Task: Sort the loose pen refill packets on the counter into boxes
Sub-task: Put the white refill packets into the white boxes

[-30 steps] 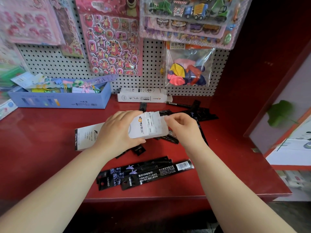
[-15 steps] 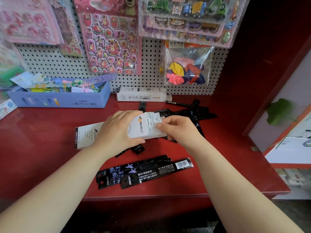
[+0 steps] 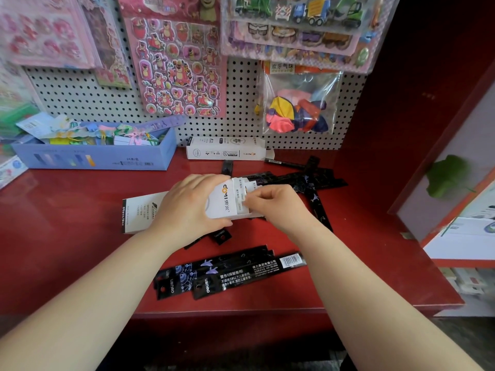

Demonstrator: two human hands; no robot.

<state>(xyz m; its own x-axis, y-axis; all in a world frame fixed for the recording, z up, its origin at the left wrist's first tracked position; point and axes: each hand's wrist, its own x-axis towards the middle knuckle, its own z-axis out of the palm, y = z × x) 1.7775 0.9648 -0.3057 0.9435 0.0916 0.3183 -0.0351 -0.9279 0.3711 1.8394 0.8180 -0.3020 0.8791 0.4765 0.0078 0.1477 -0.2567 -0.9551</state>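
My left hand grips a long white refill box lying across the middle of the red counter. My right hand is closed on the flap at the box's right end, fingers pinching it. Several black pen refill packets lie in a loose stack near the front edge. More black packets are scattered behind my right hand. One packet end pokes out under the box. A second white box lies shut against the pegboard.
A blue open box full of coloured items stands at the back left. Sticker sheets and a balloon bag hang on the pegboard. A dark red side panel walls the right. The counter's front edge is close to me.
My right hand moved left from the box's open end onto its flap and closed over it. The left hand kept holding the box in place.
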